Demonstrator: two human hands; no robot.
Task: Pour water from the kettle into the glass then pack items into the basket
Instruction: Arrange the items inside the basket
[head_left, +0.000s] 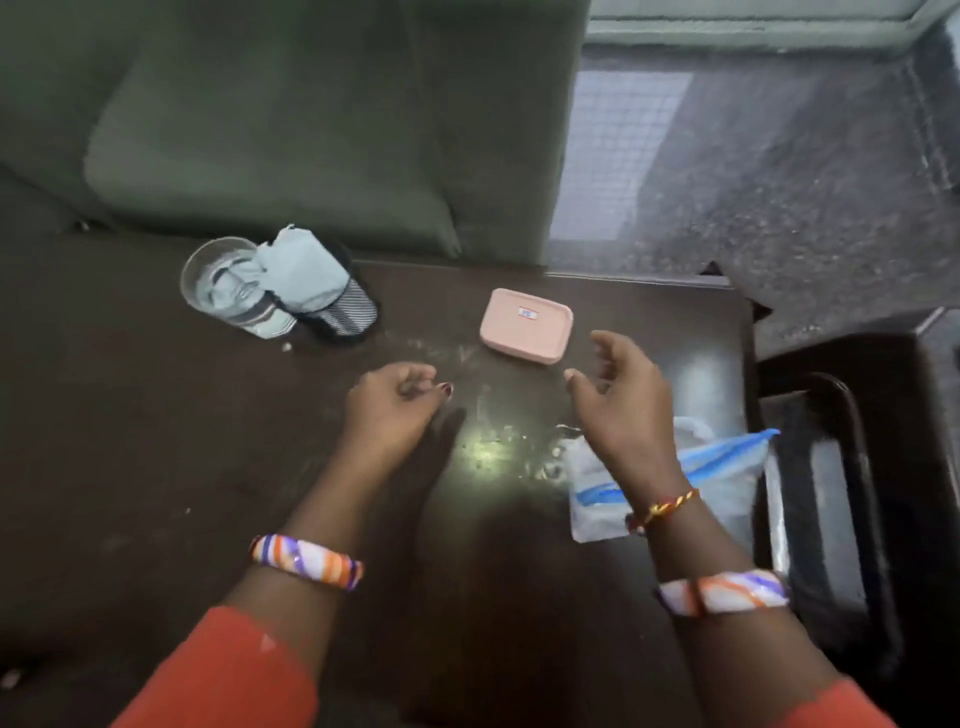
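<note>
Dark wood is the surface (130, 467) under both your hands: your left hand (395, 402) hangs over it with fingers loosely curled on nothing, and your right hand (618, 395) hovers with fingers spread and empty. Just beyond your right hand lies a pink box (525, 325), under its wrist a clear bag (727, 478) with a blue strip. Well past your left hand stands the glass (228, 286), touching a rolled cloth (311, 280).

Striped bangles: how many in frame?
2. One striped bangle sits on the left forearm, the other on the right forearm. Sleeves may hide more.
</note>
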